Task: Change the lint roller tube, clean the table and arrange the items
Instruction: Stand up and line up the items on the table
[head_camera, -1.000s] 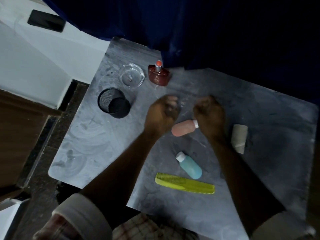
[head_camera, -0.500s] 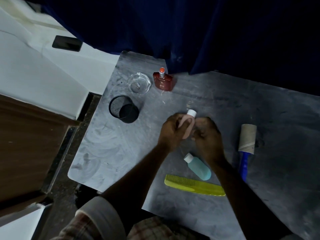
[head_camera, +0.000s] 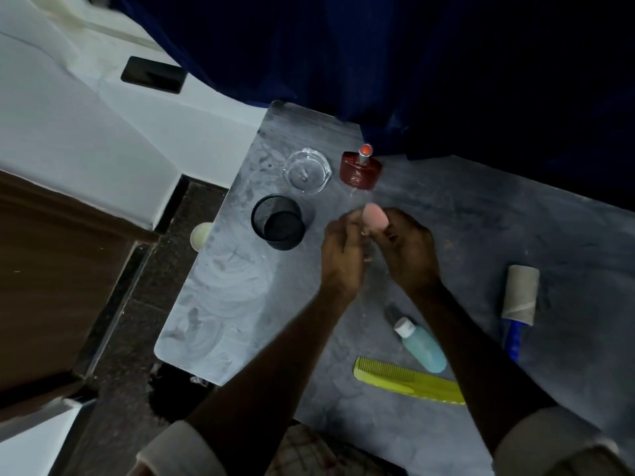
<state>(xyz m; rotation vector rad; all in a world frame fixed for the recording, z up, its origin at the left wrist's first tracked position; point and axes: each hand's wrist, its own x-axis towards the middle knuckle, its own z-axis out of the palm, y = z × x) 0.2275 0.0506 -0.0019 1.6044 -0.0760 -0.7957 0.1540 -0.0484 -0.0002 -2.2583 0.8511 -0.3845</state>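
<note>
Both hands are raised over the middle of the grey table [head_camera: 240, 304]. My right hand [head_camera: 409, 250] grips a small pink bottle [head_camera: 375, 216], whose rounded end sticks up. My left hand [head_camera: 343, 255] is closed beside it, touching the bottle's lower part, which is hidden. The lint roller [head_camera: 520, 293] lies at the right with a bare cardboard tube on its blue handle [head_camera: 513, 340]. A blue bottle [head_camera: 422, 347] with a white cap and a yellow-green comb [head_camera: 409, 381] lie near the front edge.
At the back left stand a black mesh cup [head_camera: 278, 223], a clear glass dish [head_camera: 307, 170] and a red perfume bottle [head_camera: 360, 169]. A dark blue curtain [head_camera: 378, 63] hangs behind the table. A black phone [head_camera: 153, 74] lies on the white surface at left.
The pink bottle was lifted from lying on the table and turned over between both hands; its white cap no longer shows on top. The view shifted right, revealing the roller's blue handle.
</note>
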